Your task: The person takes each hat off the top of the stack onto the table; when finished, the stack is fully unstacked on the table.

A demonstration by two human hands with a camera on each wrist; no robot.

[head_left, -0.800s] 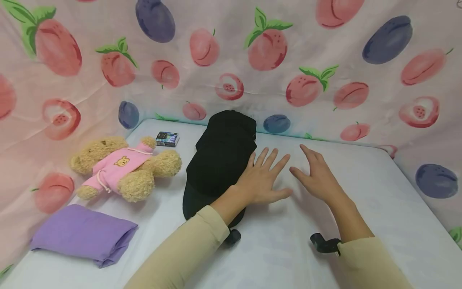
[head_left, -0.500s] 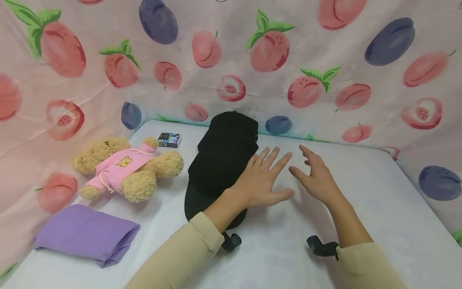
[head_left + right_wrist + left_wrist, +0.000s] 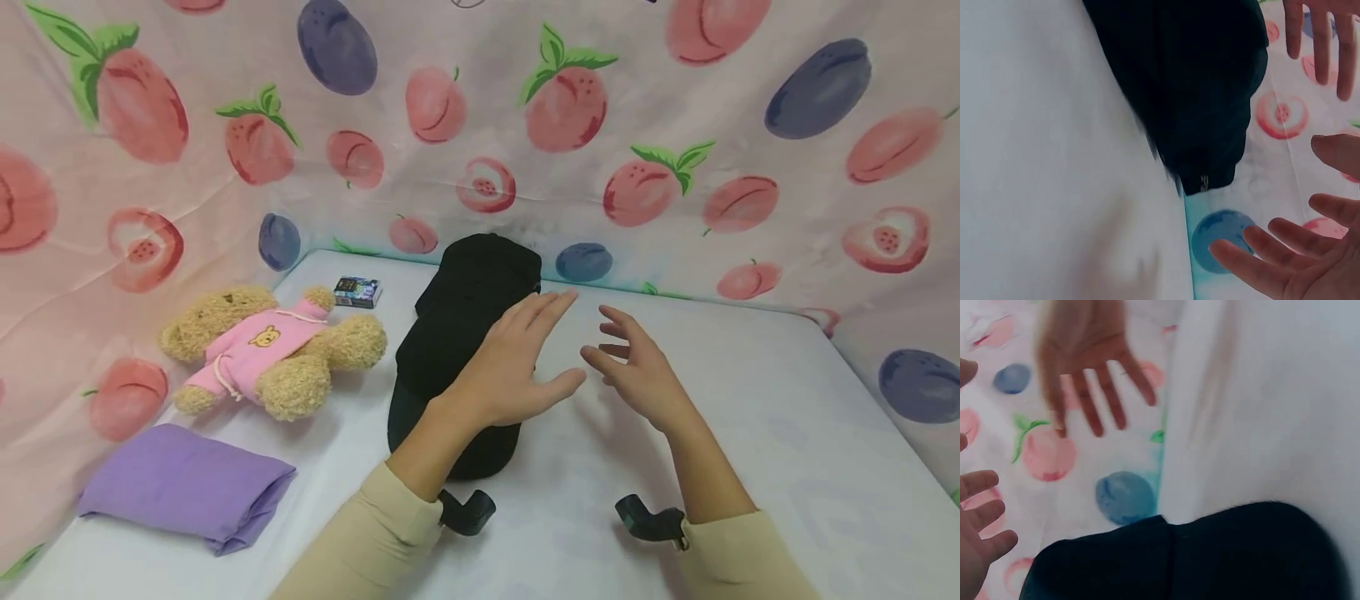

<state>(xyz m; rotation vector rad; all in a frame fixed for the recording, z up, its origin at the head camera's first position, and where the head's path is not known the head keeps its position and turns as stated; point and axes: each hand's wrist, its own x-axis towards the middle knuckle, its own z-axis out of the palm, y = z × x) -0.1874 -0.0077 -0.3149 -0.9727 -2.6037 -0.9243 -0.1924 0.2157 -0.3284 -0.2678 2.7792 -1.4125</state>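
Black baseball caps (image 3: 438, 346) are lying on the white surface (image 3: 757, 383). The left hand (image 3: 506, 375) is hovering over the caps and the right hand (image 3: 641, 375) right of them, each grip loosely apart. A teddy bear (image 3: 255, 346) is lying left of the caps.

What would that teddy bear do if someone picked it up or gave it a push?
The teddy bear would probably squash softly when lifted, since its plump, fuzzy limbs suggest stuffing. The curly fur should make it fairly easy to hold without slipping. Pushed, it would likely slide more than roll, as it is lying down with legs sticking out.
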